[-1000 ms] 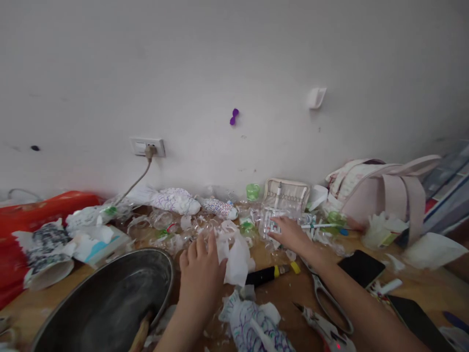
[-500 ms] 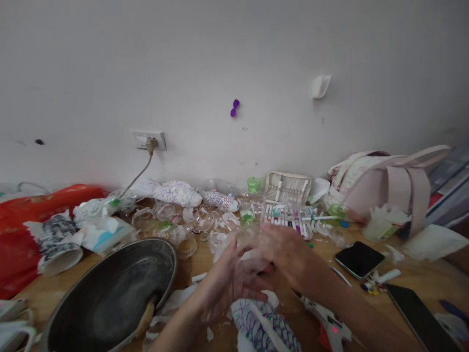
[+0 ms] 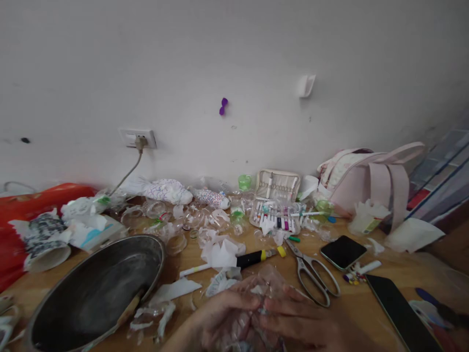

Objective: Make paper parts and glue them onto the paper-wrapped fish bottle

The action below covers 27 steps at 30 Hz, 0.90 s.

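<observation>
"As the head view looked down over the pale brown wooden tabletop (image 3: 351, 293), what lay between the person's hands?"

"A clear, shiny, crumpled piece of plastic (image 3: 271, 277), at the near middle of the scene. Its far part stood out just beyond the fingers, and the rest ran nearer, between the palms."

"Which way did its long axis point?"

"I couldn't tell. It was see-through and blurred, and the fingers covered much of it."

"Which hand was nearer to it, then?"

"Neither, for both touched it. The left hand (image 3: 229, 310) closed round its left side and the right hand (image 3: 298, 315) round its right."

"How did the fingers stand?"

"Bent inward and narrowed around the plastic, those of the right hand reaching left across it. One hand came in from the near left, the other from the near right, and together they made a low cup. The thumbs I couldn't make out."

"What lay close by?"

"Grey metal scissors with large open loops (image 3: 311, 269) lay just right of the right hand, blades pointing far. A black-handled utility knife with yellow trim (image 3: 251, 259) lay just far of both hands, roughly left to right, untouched."
</observation>
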Available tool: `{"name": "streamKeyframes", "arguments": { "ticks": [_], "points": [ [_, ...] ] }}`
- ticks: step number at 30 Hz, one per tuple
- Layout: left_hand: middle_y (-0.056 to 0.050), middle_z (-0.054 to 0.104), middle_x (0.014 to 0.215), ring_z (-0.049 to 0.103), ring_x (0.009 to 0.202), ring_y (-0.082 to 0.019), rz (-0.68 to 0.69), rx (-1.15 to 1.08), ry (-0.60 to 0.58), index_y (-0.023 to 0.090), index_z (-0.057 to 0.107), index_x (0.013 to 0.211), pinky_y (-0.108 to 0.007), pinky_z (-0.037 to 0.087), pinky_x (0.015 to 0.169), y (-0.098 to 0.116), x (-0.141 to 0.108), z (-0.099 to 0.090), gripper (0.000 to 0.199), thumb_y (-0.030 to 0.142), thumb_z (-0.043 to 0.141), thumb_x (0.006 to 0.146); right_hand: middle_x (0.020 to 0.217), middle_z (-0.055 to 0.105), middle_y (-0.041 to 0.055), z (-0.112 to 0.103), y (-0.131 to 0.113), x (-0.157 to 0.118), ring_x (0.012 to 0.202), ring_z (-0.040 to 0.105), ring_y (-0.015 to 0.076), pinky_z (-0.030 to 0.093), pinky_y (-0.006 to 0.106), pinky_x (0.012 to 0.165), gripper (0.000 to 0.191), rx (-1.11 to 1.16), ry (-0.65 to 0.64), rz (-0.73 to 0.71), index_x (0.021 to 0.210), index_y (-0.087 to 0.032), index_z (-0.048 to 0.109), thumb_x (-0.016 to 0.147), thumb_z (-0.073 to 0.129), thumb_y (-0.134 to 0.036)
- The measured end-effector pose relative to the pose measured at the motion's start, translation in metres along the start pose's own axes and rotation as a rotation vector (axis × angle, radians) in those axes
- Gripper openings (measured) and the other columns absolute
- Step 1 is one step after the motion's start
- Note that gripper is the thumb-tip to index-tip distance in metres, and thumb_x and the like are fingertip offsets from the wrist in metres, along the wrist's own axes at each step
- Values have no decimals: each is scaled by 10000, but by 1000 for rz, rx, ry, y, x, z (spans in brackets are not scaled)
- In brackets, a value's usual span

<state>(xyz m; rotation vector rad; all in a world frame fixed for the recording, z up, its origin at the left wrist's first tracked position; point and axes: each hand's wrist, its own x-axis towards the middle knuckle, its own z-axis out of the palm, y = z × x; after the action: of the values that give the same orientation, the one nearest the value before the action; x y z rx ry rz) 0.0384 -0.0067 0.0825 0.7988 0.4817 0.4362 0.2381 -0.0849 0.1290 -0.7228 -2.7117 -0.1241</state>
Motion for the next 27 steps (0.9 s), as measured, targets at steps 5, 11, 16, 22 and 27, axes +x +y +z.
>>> {"name": "streamKeyframes", "arguments": {
  "ticks": [5,11,16,22,27],
  "points": [
    [-42,665,953,664,723,-170,106,-93,66,221,528,1106,-243,477,600,16,6,-4,472,250,707,670,1137,640,92,23,42,-65,1076,574,287,428,484,939,292,-29,156,941,865,-249,643,890,356,-299],
    [-94,613,1133,655,876,-217,274,-4,238,224,372,1233,-308,489,712,45,21,-5,610,358,692,731,795,697,100,74,94,-105,746,649,264,492,378,683,280,167,-195,1312,749,-197,627,801,411,-367],
    [-105,578,1177,638,911,-245,303,-20,339,217,318,1290,-316,487,669,50,38,-17,633,522,556,790,772,668,103,98,106,-110,725,625,269,450,347,651,168,104,-253,1373,730,-199,528,708,554,-364],
    [-76,595,1137,622,859,-214,372,-132,365,211,457,1167,-312,485,658,54,37,-27,467,393,617,767,683,665,105,96,116,-113,668,620,276,421,341,622,128,117,-288,1404,618,-217,509,710,521,-306],
    [-45,635,978,585,882,-194,444,-150,355,199,628,989,-300,451,736,60,24,-19,273,350,670,766,764,694,88,76,112,-117,741,647,262,446,342,691,189,148,-252,1485,705,-215,604,744,454,-324]
  ]
}}
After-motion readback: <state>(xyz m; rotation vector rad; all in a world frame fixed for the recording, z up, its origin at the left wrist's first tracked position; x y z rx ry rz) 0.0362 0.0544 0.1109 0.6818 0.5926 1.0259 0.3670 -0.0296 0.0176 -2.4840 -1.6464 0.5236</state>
